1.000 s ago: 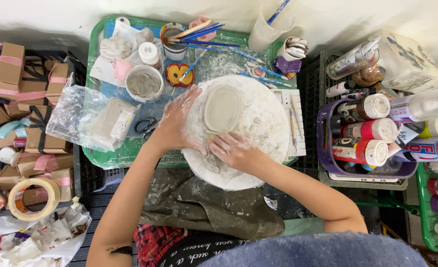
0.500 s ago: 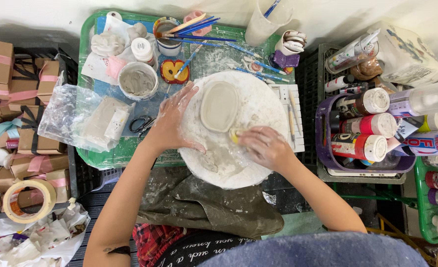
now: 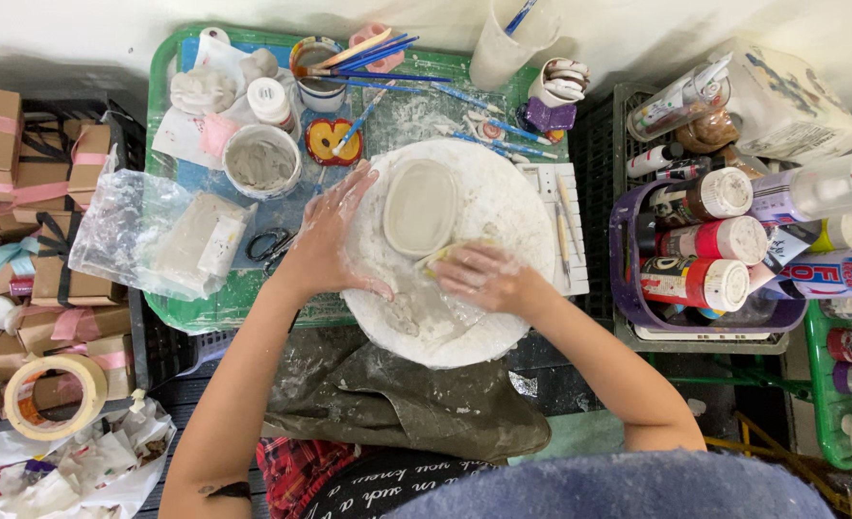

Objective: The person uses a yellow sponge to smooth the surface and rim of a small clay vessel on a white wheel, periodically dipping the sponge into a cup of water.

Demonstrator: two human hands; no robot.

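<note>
A pale oval clay dish [image 3: 419, 206] lies on a round white turntable [image 3: 503, 207] smeared with clay. My left hand [image 3: 328, 240] rests flat on the turntable's left edge, fingers spread, touching the disc beside the dish. My right hand [image 3: 481, 274] is curled just below the dish, its fingers closed around a small yellowish sponge [image 3: 442, 255] pressed near the dish's lower rim. Both hands are dusted with dried clay.
A green tray [image 3: 171, 67] holds a slip-filled cup [image 3: 261, 161], brushes [image 3: 387, 60], scissors [image 3: 270, 244] and a bagged clay block [image 3: 187, 238]. A purple basket of spray cans [image 3: 704, 279] stands on the right. Stacked cardboard boxes [image 3: 32, 183] and a tape roll [image 3: 53, 395] lie on the left.
My right hand slid from the turntable's lower middle to its right side, then back up against the dish's lower rim. The left hand stayed on the disc's left edge.
</note>
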